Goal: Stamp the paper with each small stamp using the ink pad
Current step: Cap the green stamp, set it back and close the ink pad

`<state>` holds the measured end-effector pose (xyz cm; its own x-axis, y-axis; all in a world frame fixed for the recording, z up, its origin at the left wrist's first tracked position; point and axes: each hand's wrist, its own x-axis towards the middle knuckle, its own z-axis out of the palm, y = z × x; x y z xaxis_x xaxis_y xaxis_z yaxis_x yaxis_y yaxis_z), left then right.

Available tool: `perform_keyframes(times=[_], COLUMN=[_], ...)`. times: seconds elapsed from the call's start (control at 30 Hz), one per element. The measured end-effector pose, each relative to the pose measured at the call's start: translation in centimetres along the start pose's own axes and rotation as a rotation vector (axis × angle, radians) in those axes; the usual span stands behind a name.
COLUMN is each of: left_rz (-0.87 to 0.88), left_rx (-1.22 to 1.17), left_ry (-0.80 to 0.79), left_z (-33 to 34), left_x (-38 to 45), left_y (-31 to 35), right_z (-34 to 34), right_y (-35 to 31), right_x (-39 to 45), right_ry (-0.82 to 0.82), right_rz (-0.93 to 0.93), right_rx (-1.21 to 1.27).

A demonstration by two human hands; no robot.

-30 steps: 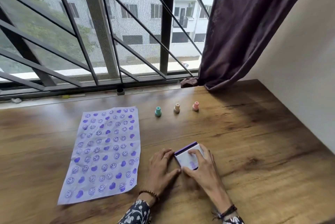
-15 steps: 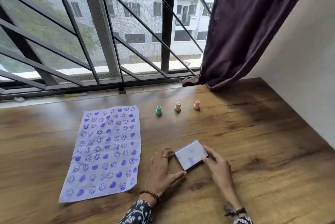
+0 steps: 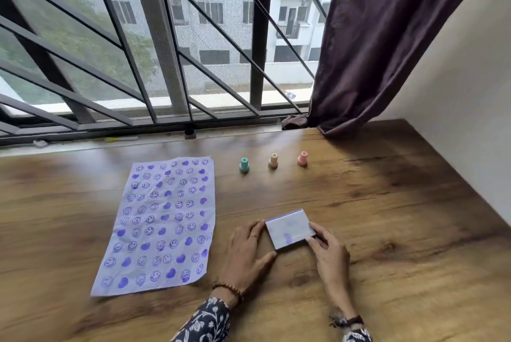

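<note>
Paper (image 3: 163,224): flat on tabletop (image 3: 387,231), left; covered edge to edge with purple smileys and hearts. Stamping looks essentially done.
Stamps: green stamp (image 3: 244,165), beige stamp (image 3: 273,160), pink stamp (image 3: 302,158), upright in a far row, untouched.
Ink pad (image 3: 290,229): lid closed, near centre.
Left hand (image 3: 247,256), right hand (image 3: 330,254): fingertips touching the pad's sides; neither grip encloses anything.
</note>
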<state>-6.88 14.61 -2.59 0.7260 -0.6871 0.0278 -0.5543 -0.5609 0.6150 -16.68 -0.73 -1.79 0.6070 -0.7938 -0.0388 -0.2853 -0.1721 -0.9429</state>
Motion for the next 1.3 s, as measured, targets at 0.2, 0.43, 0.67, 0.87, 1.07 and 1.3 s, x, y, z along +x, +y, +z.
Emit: perform_keyframes(times=[0.2, 0.43, 0.67, 0.87, 1.07, 1.3], left_rz=[0.029, 0.013, 0.053, 0.023, 0.025, 0.004], left_rx=[-0.137, -0.163, 0.016, 0.147, -0.025, -0.134], left_ry=[-0.053, -0.192, -0.236, -0.163, -0.206, 0.288], left_z=[-0.9, 0.5, 2.8, 5.4, 3.0, -6.8], left_x=[-1.8, 3.0, 11.5, 15.3, 12.6, 0.1], left_y=[0.6, 3.4, 6.4, 8.3, 8.2, 0.4], right_z=[1.0, -0.6, -2.6, -3.7, -2.4, 6.9], right_y=[-0.6, -1.3, -1.6, -1.4, -2.1, -6.4], right_x=[-0.9, 2.4, 10.1, 14.3, 12.6, 0.4], right_ry=[-0.012, 0.075, 0.13, 0.123, 0.16, 0.01], right_rz=[-0.082, -0.079, -0.006, 0.056, 0.109, -0.171], right_rx=[-0.144, -0.206, -0.21, -0.19, -0.113, -0.181])
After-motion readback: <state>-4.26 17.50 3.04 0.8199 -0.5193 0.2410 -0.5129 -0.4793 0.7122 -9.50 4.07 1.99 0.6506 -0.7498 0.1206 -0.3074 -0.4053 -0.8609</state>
